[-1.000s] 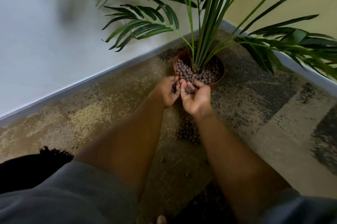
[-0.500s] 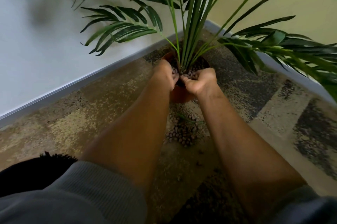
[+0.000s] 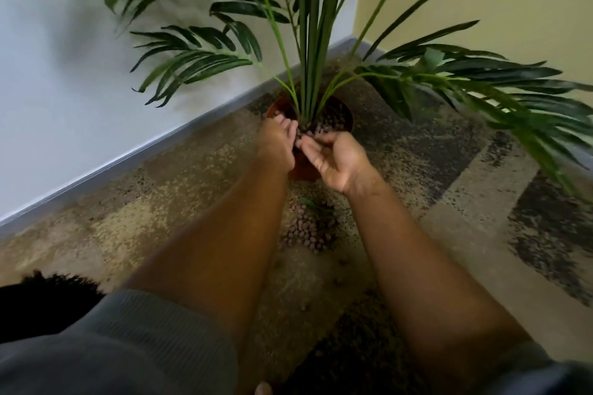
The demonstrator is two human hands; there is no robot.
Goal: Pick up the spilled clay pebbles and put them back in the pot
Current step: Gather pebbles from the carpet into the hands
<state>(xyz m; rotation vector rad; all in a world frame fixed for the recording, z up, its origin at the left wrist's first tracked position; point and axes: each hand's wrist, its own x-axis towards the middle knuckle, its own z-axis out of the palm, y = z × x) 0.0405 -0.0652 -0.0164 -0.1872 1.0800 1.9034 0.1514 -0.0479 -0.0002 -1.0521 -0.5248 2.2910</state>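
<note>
A terracotta pot (image 3: 304,168) with a palm plant stands in the carpet corner, and brown clay pebbles (image 3: 333,121) fill its top. A pile of spilled clay pebbles (image 3: 308,231) lies on the carpet just in front of the pot, between my forearms. My left hand (image 3: 277,142) reaches over the pot's near-left rim, fingers stretched toward the stems. My right hand (image 3: 337,159) hovers at the near rim, palm turned inward and fingers loosely curled, with no pebbles visible in the palm. Its fingertips almost touch my left hand's fingers.
Long green palm fronds (image 3: 481,80) spread over the pot to left and right. A grey skirting board (image 3: 128,157) and white wall run along the left, a yellow wall at the right. A few stray pebbles (image 3: 342,261) dot the patterned carpet (image 3: 475,221).
Both hands, cupped with pebbles a second ago, moved over the pot. The fingers have since loosened, and my right hand has drawn back slightly with its palm showing.
</note>
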